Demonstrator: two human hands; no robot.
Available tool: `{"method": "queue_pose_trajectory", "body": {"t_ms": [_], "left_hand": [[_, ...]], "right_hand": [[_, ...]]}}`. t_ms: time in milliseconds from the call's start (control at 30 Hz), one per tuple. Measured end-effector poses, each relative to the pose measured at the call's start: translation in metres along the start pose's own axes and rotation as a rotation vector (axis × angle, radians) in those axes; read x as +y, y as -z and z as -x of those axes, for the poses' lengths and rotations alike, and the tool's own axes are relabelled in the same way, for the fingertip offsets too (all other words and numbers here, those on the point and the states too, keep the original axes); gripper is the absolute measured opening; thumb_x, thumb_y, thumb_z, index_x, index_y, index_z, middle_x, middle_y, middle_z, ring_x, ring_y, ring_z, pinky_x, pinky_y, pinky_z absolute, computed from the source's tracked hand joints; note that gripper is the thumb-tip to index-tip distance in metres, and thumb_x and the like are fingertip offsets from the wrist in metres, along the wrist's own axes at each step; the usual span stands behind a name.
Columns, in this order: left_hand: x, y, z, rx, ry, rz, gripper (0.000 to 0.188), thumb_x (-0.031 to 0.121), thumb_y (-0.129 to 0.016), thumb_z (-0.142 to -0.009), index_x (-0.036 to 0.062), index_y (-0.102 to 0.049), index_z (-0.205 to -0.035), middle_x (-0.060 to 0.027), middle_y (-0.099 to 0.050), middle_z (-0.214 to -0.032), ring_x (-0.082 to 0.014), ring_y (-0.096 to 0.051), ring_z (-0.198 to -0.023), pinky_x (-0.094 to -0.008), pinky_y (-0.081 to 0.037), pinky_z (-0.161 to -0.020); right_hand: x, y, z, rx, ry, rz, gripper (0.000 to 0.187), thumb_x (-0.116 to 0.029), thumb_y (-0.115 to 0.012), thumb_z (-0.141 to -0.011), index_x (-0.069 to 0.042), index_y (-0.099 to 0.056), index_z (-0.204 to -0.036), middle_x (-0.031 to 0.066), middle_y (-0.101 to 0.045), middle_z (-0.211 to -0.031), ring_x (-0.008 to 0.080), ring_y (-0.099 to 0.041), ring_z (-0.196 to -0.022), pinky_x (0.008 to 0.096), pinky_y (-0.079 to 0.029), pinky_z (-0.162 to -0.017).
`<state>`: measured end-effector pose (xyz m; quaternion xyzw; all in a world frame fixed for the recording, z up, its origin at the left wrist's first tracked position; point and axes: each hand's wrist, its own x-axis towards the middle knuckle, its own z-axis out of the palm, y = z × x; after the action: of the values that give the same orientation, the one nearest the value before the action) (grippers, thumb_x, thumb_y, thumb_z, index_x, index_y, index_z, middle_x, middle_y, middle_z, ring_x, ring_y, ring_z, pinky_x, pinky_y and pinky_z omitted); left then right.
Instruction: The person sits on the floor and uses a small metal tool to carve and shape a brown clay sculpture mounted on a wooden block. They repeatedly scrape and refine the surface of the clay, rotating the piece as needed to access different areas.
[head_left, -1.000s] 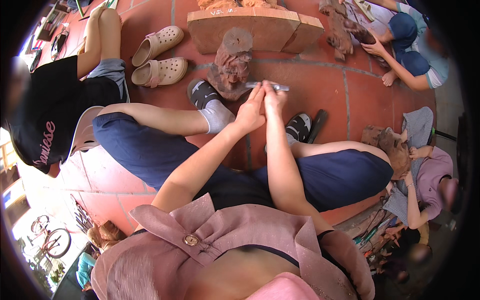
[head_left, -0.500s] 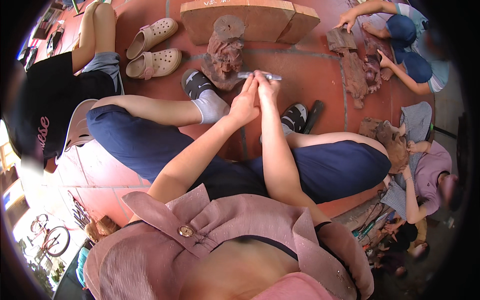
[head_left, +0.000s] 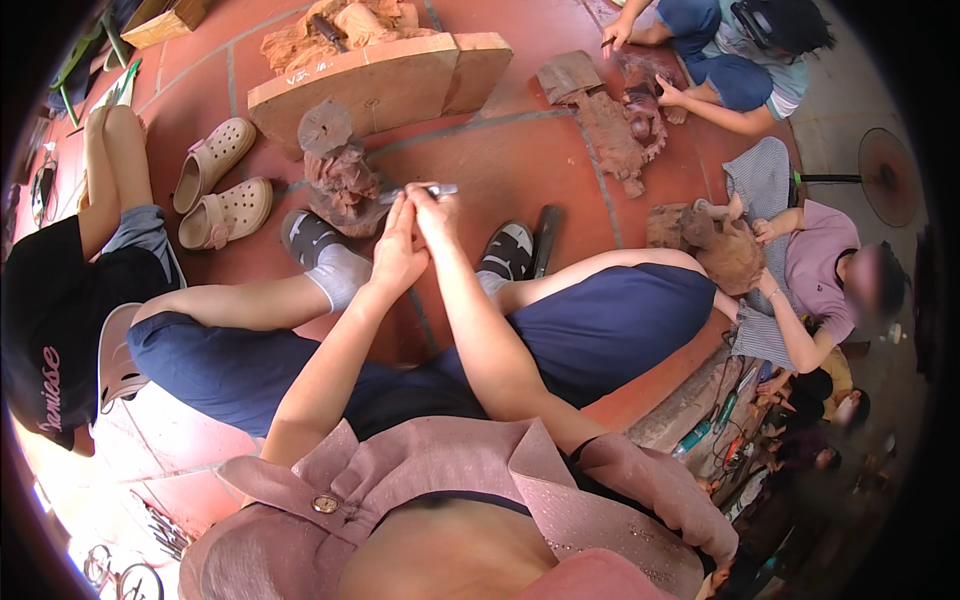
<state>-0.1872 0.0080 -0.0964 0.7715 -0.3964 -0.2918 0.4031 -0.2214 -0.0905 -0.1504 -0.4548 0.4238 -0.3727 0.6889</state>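
Observation:
My right hand is closed round a slim silver tool. Pressed up beside it, my left hand has its fingers held together and their tips on the tool's shaft. The tool's working end points left and meets the reddish-brown wood carving, which stands on the tiles between my feet. A flat round disc of wood tops that carving. My fingers cover the middle of the tool, so its exact kind cannot be made out.
Behind the carving stands a thick wooden slab, with another carving beyond it. Beige clogs lie at left, near a seated person in a black top. Two people at right handle carvings. A dark bar lies by my right foot.
The whole scene has shifted left in the picture as my view swung right, and more shows behind the slab. Both hands stay at the carving with the tool.

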Motion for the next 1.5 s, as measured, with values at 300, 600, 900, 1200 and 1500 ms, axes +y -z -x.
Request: {"method": "queue_pose_trajectory", "body": {"t_ms": [300,600,900,1200,1500], "left_hand": [[0.01,0.006,-0.004,-0.095,0.02,0.138,0.078,0.001,-0.061,-0.073,0.0011,-0.031,-0.145,-0.0219,-0.03,-0.15,-0.0351,-0.044,-0.13,-0.0361,-0.044,-0.099],[-0.009,-0.009,-0.004,0.075,-0.249,-0.001,0.079,0.018,-0.068,-0.076,-0.0011,-0.031,-0.144,-0.0233,-0.032,-0.148,-0.0333,-0.033,-0.138,-0.0375,-0.031,-0.112],[0.02,0.0,0.023,0.027,0.041,-0.047,0.082,0.01,-0.062,-0.073,0.0005,-0.027,-0.146,-0.0223,-0.024,-0.152,-0.0356,-0.041,-0.131,-0.0387,-0.041,-0.103],[0.01,-0.008,0.004,0.058,-0.01,0.016,0.08,0.007,-0.062,-0.071,-0.0023,-0.03,-0.143,-0.0252,-0.026,-0.15,-0.0358,-0.05,-0.124,-0.0366,-0.049,-0.092],[-0.006,-0.011,0.003,0.086,-0.095,0.004,0.079,0.006,-0.064,-0.071,0.0,-0.032,-0.143,-0.024,-0.027,-0.15,-0.0346,-0.054,-0.119,-0.0361,-0.05,-0.09]], "right_hand": [[0.001,0.002,-0.001,0.043,0.106,0.002,0.007,-0.006,-0.065,-0.085,-0.001,-0.068,-0.088,0.0004,-0.063,-0.074,0.0078,-0.056,-0.067,0.0246,-0.047,-0.062],[0.013,0.013,-0.011,-0.017,0.121,0.008,0.013,-0.002,-0.064,-0.084,0.0,-0.067,-0.097,0.0056,-0.066,-0.085,0.012,-0.059,-0.077,0.0258,-0.05,-0.071],[-0.028,0.011,0.008,-0.158,-0.056,0.057,0.012,-0.002,-0.066,-0.082,0.001,-0.069,-0.093,0.0028,-0.064,-0.08,0.0079,-0.055,-0.07,0.0208,-0.045,-0.064],[-0.025,0.01,0.002,-0.095,0.029,0.061,0.014,0.0,-0.065,-0.082,0.004,-0.067,-0.096,0.0066,-0.066,-0.084,0.0111,-0.059,-0.072,0.0235,-0.049,-0.066],[-0.021,0.009,0.002,-0.073,-0.018,0.043,0.013,0.001,-0.064,-0.083,0.002,-0.067,-0.095,0.0057,-0.065,-0.085,0.0112,-0.058,-0.073,0.0237,-0.049,-0.068]]}}
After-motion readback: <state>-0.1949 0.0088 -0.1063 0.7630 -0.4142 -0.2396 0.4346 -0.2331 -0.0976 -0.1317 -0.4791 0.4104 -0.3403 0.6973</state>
